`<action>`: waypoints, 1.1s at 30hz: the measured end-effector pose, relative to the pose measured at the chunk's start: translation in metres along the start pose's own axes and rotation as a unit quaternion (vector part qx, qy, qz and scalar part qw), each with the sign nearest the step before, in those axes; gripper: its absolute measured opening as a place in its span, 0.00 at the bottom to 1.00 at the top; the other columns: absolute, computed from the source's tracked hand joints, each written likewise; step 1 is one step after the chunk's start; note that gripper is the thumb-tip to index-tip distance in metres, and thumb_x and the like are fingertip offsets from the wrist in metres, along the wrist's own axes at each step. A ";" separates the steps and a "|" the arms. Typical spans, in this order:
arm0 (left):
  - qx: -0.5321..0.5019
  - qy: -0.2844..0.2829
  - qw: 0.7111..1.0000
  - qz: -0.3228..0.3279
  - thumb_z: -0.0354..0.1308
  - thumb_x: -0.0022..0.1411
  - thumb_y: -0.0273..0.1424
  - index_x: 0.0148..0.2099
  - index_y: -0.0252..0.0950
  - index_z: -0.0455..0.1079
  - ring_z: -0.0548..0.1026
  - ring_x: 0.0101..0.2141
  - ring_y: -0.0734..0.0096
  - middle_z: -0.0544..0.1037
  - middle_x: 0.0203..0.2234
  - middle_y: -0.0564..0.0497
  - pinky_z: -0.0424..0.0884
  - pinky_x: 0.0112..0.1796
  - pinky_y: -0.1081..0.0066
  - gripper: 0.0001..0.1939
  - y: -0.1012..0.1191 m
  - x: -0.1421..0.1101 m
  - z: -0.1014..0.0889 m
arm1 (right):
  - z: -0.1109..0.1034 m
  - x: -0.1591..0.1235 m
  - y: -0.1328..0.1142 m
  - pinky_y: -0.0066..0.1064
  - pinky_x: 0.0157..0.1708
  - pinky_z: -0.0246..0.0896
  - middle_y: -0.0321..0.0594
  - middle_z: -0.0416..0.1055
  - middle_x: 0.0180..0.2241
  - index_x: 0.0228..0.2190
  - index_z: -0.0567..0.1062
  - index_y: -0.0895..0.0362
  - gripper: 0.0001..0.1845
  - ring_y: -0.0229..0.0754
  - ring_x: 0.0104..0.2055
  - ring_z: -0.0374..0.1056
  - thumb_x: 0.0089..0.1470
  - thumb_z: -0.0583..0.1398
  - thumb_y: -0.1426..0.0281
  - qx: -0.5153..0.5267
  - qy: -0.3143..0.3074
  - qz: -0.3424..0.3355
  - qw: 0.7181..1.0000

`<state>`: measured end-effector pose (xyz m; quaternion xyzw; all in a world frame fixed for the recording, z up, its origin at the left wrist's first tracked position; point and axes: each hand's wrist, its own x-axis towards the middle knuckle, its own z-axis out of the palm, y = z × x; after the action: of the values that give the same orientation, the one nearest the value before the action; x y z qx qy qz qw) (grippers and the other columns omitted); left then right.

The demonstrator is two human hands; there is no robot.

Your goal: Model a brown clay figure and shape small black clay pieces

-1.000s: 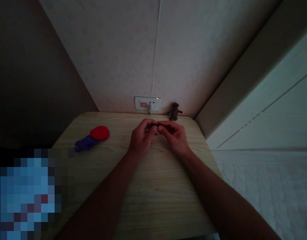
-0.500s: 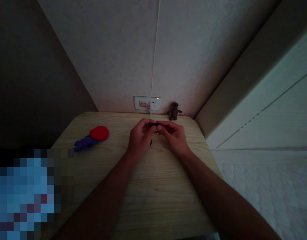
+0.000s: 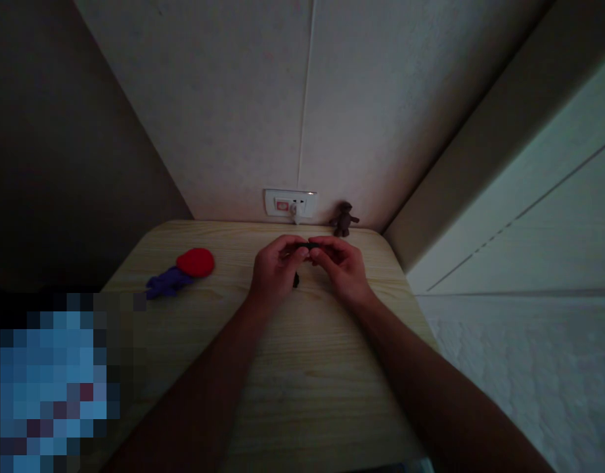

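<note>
Over the far middle of the wooden tabletop, my left hand (image 3: pixel 277 268) and my right hand (image 3: pixel 342 264) meet fingertip to fingertip. Both are closed, pinching a small dark strip (image 3: pixel 308 246) from either end; it looks like modelling clay, though the fingers cover much of it. Beneath my left hand, a small black lump (image 3: pixel 296 280) rests on the wood, partly hidden by the palm. Beyond my right hand a little brown clay figure (image 3: pixel 343 219) stands upright with its arms out, close to the wall.
On the left of the tabletop (image 3: pixel 302 387) lie a flat red disc (image 3: pixel 196 263) and a purple clay-like shape (image 3: pixel 169 282), touching each other. A wall socket (image 3: pixel 290 203) with a plug sits behind my hands. A pale cabinet side (image 3: pixel 509 197) borders the right.
My left hand has shifted very slightly left, so more of the black lump shows. Both hands keep their pinch on the dark strip.
</note>
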<state>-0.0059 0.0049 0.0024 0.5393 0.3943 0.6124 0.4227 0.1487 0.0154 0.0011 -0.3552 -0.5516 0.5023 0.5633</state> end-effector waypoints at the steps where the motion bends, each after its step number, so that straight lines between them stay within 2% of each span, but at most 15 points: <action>1: 0.004 0.000 1.000 0.004 0.67 0.60 0.37 0.42 0.36 0.77 0.82 0.35 0.66 0.84 0.33 0.49 0.80 0.40 0.67 0.11 -0.001 0.000 0.000 | 0.000 0.000 -0.001 0.36 0.40 0.75 0.37 0.82 0.35 0.39 0.84 0.51 0.20 0.39 0.34 0.74 0.47 0.76 0.55 0.004 0.000 0.002 1.000; 5: 0.012 -0.011 1.000 0.019 0.66 0.63 0.36 0.45 0.37 0.78 0.82 0.39 0.67 0.84 0.38 0.49 0.79 0.44 0.68 0.11 -0.005 -0.001 0.000 | 0.001 0.000 -0.003 0.37 0.42 0.75 0.37 0.82 0.34 0.39 0.84 0.51 0.19 0.40 0.34 0.75 0.48 0.75 0.55 -0.002 0.004 -0.005 1.000; 8: -0.011 -0.028 0.999 0.016 0.67 0.64 0.38 0.46 0.37 0.76 0.82 0.36 0.69 0.83 0.36 0.50 0.79 0.41 0.69 0.13 -0.005 -0.002 0.001 | 0.000 0.001 -0.003 0.37 0.41 0.75 0.37 0.82 0.34 0.37 0.85 0.51 0.17 0.40 0.34 0.75 0.48 0.75 0.56 -0.006 0.014 -0.018 1.000; 13: 0.012 -0.022 1.000 0.009 0.66 0.65 0.40 0.45 0.36 0.76 0.82 0.33 0.69 0.84 0.34 0.49 0.79 0.37 0.70 0.13 -0.004 -0.003 0.000 | -0.001 0.000 -0.002 0.38 0.47 0.74 0.39 0.83 0.39 0.37 0.84 0.50 0.18 0.43 0.41 0.77 0.45 0.76 0.56 -0.004 0.018 -0.009 1.000; 18: 0.032 -0.008 0.999 0.015 0.66 0.64 0.35 0.43 0.36 0.77 0.83 0.36 0.67 0.84 0.34 0.49 0.79 0.40 0.69 0.08 -0.004 -0.004 -0.001 | 0.000 0.000 -0.002 0.37 0.45 0.76 0.37 0.83 0.37 0.37 0.84 0.50 0.18 0.40 0.37 0.77 0.46 0.76 0.57 0.011 -0.002 -0.006 1.000; 22: 0.035 -0.020 0.999 0.028 0.65 0.64 0.34 0.42 0.37 0.77 0.82 0.37 0.67 0.83 0.36 0.49 0.80 0.42 0.68 0.07 -0.006 -0.004 0.000 | -0.001 0.001 -0.002 0.34 0.37 0.74 0.37 0.81 0.32 0.38 0.84 0.52 0.17 0.38 0.32 0.74 0.51 0.73 0.54 -0.029 0.001 0.000 1.000; 24: 0.032 -0.017 0.999 0.029 0.66 0.63 0.35 0.44 0.38 0.77 0.82 0.38 0.67 0.82 0.37 0.50 0.80 0.42 0.68 0.09 -0.007 -0.004 0.000 | -0.002 0.001 -0.002 0.33 0.36 0.73 0.38 0.81 0.31 0.36 0.85 0.53 0.18 0.38 0.31 0.73 0.51 0.73 0.53 -0.043 0.003 -0.003 0.999; 28: 0.037 -0.011 0.999 0.017 0.67 0.63 0.37 0.48 0.39 0.77 0.83 0.39 0.67 0.83 0.39 0.49 0.80 0.41 0.69 0.13 -0.007 -0.004 0.000 | -0.002 0.001 -0.002 0.35 0.40 0.74 0.38 0.82 0.34 0.36 0.85 0.52 0.16 0.39 0.34 0.75 0.48 0.75 0.56 -0.024 0.007 -0.011 1.000; 33: 0.054 -0.019 0.998 0.002 0.66 0.64 0.39 0.44 0.37 0.78 0.84 0.35 0.66 0.85 0.37 0.47 0.80 0.39 0.69 0.12 -0.006 -0.004 -0.001 | 0.000 0.000 -0.003 0.36 0.44 0.74 0.39 0.82 0.36 0.35 0.85 0.51 0.15 0.40 0.37 0.76 0.48 0.75 0.57 -0.014 0.010 -0.014 1.000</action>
<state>-0.0059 0.0035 -0.0043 0.5738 0.4177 0.5806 0.3990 0.1496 0.0151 0.0042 -0.3606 -0.5575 0.4829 0.5709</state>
